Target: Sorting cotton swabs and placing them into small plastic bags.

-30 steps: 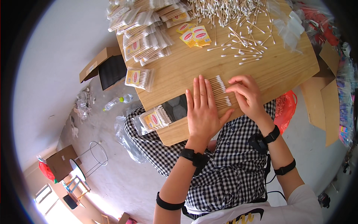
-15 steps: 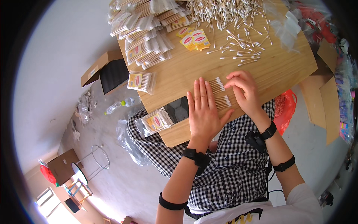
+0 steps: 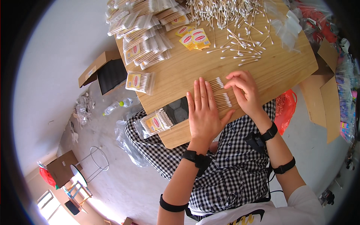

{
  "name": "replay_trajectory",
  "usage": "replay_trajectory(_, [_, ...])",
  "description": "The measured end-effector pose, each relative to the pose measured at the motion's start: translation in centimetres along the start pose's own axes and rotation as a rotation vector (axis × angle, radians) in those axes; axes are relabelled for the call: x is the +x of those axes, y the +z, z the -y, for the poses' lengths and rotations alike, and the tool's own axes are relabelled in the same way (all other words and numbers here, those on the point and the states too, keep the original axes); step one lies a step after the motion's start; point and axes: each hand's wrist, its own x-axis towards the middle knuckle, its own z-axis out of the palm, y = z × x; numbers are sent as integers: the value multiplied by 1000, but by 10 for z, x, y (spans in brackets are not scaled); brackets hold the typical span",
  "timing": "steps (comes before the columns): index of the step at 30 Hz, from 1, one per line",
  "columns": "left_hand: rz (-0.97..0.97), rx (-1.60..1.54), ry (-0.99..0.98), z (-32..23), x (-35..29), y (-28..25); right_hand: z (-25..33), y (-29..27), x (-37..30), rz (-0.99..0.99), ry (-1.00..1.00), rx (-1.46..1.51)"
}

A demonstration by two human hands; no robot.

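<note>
My left hand lies flat on the wooden table, fingers stretched out, over the stick ends of some cotton swabs. Two groups of these swabs show to its right: an upper group and a lower group, their white tips pointing right. My right hand hovers beside those tips, fingers bent and apart, with nothing visible in it. Left of my left hand are a dark flat pad and an open-ended bag of swabs with a yellow card, at the table's near edge.
A filled swab bag lies by the left edge, below a heap of bagged swabs. Yellow cards, a loose swab pile and clear empty bags occupy the far side. Cardboard boxes stand right of the table.
Both hands keep practically the same place and pose over the swabs. The whole view has shifted very slightly, moving the table a little leftward.
</note>
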Motion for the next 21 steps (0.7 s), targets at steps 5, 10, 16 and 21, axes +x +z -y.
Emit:
replay_trajectory(5, [1, -1, -2, 1, -1, 1, 2, 2, 2, -12, -8, -27])
replay_trajectory(10, [-10, 4, -1, 0, -1, 2, 0, 0, 1, 13, -36, -68])
replay_trajectory(16, [-7, -10, -5, -1, 0, 1, 3, 0, 2, -11, -24, -62])
replay_trajectory(21, [-13, -18, -7, 0, 0, 0, 5, 0, 4, 7, -24, -83])
